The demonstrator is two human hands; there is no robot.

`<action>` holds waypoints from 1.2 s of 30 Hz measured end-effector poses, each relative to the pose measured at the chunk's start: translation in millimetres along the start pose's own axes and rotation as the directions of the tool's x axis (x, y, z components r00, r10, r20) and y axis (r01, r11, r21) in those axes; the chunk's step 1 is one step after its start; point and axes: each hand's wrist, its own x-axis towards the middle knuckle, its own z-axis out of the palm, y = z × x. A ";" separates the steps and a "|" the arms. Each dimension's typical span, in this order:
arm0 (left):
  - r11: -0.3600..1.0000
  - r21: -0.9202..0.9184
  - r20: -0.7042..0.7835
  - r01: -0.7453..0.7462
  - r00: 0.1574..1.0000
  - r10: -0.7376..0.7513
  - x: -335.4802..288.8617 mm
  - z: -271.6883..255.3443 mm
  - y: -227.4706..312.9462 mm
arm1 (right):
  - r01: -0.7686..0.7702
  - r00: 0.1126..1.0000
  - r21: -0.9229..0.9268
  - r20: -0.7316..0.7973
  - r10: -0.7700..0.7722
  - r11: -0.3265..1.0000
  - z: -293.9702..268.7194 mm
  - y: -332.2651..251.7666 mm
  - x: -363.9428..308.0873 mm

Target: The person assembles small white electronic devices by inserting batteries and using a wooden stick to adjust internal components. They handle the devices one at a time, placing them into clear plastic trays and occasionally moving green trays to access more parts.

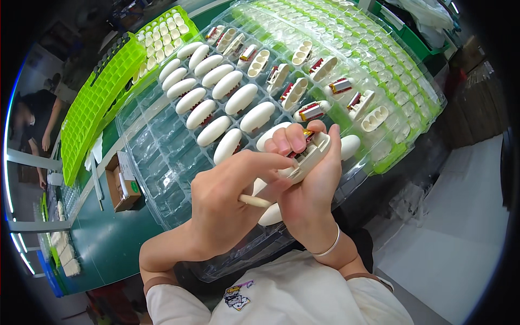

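My right hand (311,197) cradles an open white oval plastic case (311,160), its fingers curled over the far side. Red and gold parts show inside the case. My left hand (225,197) is closed, with its fingertips pressed against the near end of the case. From the left fist a short cream rod (253,201) sticks out; its other end is hidden. Beneath both hands lies a clear compartment tray (157,179). Closed white oval cases (241,99) fill several rows, and open ones (294,93) with red and silver parts lie farther right.
Green trays (100,108) with small cells stand at the left, some holding white pieces. A wide green-and-clear tray stack (374,59) rests at the back right. An open cardboard box (122,187) sits on the green table (108,238). Another person (40,116) is at far left.
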 end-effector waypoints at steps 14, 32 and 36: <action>0.988 0.039 -0.053 -0.152 0.987 0.154 0.6 3.1 -5.7 | 0.016 1.000 -0.067 -0.023 -0.018 0.998 -1.5 6.8 1.7; 0.988 -0.152 -0.055 0.022 0.998 -0.031 -2.1 4.5 -13.2 | 0.017 0.998 -0.087 -0.056 -0.022 0.996 0.8 4.1 0.4; 0.984 -0.179 -0.068 -0.015 0.998 0.003 3.0 5.5 -15.9 | -0.040 0.995 -0.058 -0.097 0.034 0.998 7.6 1.2 -2.9</action>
